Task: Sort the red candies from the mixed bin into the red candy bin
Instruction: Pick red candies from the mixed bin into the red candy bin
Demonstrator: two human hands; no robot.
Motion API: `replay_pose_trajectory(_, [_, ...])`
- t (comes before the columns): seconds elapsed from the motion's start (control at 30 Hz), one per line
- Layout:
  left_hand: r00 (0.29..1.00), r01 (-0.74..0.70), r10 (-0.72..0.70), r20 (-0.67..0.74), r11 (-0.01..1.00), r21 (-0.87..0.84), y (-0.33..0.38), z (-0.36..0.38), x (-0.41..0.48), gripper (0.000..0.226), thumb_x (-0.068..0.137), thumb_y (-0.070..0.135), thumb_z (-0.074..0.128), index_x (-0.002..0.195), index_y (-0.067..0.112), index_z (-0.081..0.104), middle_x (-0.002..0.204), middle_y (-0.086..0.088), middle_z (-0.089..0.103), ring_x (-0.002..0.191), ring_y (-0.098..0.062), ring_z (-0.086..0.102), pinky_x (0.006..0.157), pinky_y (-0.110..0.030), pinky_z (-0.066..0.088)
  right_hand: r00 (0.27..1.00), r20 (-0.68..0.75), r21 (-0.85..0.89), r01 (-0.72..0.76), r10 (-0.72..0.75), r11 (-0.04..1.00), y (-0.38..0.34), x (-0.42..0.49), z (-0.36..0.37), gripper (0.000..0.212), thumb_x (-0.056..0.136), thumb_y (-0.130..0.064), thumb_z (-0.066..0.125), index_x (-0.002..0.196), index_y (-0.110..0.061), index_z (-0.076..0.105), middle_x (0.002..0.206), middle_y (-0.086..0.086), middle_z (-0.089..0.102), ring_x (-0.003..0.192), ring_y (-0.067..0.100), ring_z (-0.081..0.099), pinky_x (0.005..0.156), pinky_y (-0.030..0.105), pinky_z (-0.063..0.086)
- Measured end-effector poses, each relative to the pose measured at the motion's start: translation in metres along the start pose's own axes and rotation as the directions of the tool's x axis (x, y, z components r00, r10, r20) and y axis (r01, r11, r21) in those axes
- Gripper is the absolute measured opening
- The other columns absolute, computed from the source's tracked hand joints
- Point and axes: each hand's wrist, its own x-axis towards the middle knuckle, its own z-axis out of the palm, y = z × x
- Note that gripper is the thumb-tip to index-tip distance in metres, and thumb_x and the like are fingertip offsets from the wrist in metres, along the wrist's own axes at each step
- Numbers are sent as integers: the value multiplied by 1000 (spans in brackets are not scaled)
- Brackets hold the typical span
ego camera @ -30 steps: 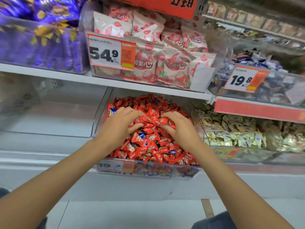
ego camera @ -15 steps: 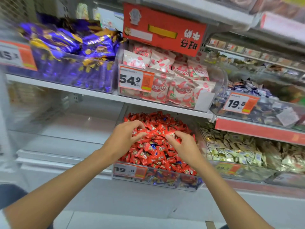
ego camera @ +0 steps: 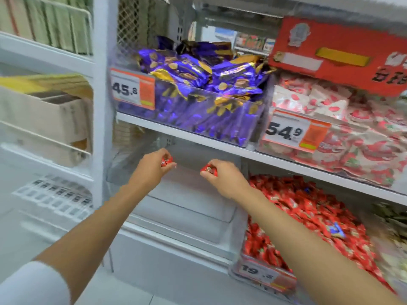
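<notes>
Left hand [ego camera: 152, 172] pinches a red candy [ego camera: 166, 161], right hand [ego camera: 228, 180] another candy [ego camera: 209, 168], both above the clear bin [ego camera: 187, 208] beside the mixed bin [ego camera: 264, 275].

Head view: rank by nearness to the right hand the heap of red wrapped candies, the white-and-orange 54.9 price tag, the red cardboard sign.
From the right hand:
1. Heap of red wrapped candies, just right of it.
2. White-and-orange 54.9 price tag, up and right.
3. Red cardboard sign, top right.
</notes>
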Motion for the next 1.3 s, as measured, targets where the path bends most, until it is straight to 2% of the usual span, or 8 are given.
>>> replay_pose_trajectory(0.17, [970,5,-43,239,987,158,-48,14,19,35,80,43,71,107,21,65,105,-5,69,104,-27,61,87,-35,46,970,214,-114,-92,114,989,7,42,53,34,93,-37,58,108,-6,60,117,19,62,108,34,58,83,34,44])
replay_pose_trajectory(0.27, [943,-6,-102,316,946,323,-52,12,18,52,73,65,65,119,42,59,122,5,61,128,-23,45,112,-46,23,944,309,-145,-73,116,987,12,46,61,43,87,-44,65,112,-10,59,120,15,62,107,30,59,84,29,45])
replay_pose_trajectory(0.33, [948,-31,-79,308,941,336,-42,10,18,51,75,67,61,120,45,57,129,4,58,132,-23,40,111,-48,19,943,317,-155,-51,99,987,13,42,51,45,87,-43,65,121,-14,60,126,11,61,113,28,58,93,33,47])
replay_pose_trajectory(0.43, [949,-84,10,316,971,222,-19,10,7,49,81,59,61,122,32,60,130,5,59,124,-20,50,106,-44,36,968,239,-159,-32,70,987,16,23,20,34,90,-38,61,118,-19,63,123,6,64,114,27,59,96,36,47])
replay_pose_trajectory(0.73, [898,-373,369,239,927,-30,132,46,-75,35,87,43,56,113,21,67,111,2,68,104,-22,59,92,-38,45,949,-301,-108,-129,92,986,107,-156,-77,16,83,-12,64,97,-17,70,99,2,69,97,25,61,91,41,47])
replay_pose_trajectory(0.87, [828,-489,512,226,859,-154,199,73,-101,22,90,33,60,110,25,68,108,7,66,102,-14,56,91,-29,42,917,-303,-53,-290,261,956,155,-220,-100,26,79,-32,57,99,-20,69,100,2,66,97,28,61,89,43,47])
replay_pose_trajectory(1.07, [661,-616,409,629,774,145,229,124,-124,90,65,85,41,142,39,35,148,4,34,135,-21,33,108,-42,29,916,-265,24,-307,303,951,187,-265,-104,37,85,-37,69,115,-16,64,114,2,58,112,20,50,99,30,35])
replay_pose_trajectory(1.3, [681,-628,472,560,769,117,224,145,-110,81,73,81,24,143,40,31,128,1,45,110,-21,51,91,-37,45,965,-104,-38,-247,242,968,190,-256,-87,65,82,-64,55,137,-30,44,137,-6,43,130,14,35,111,40,29])
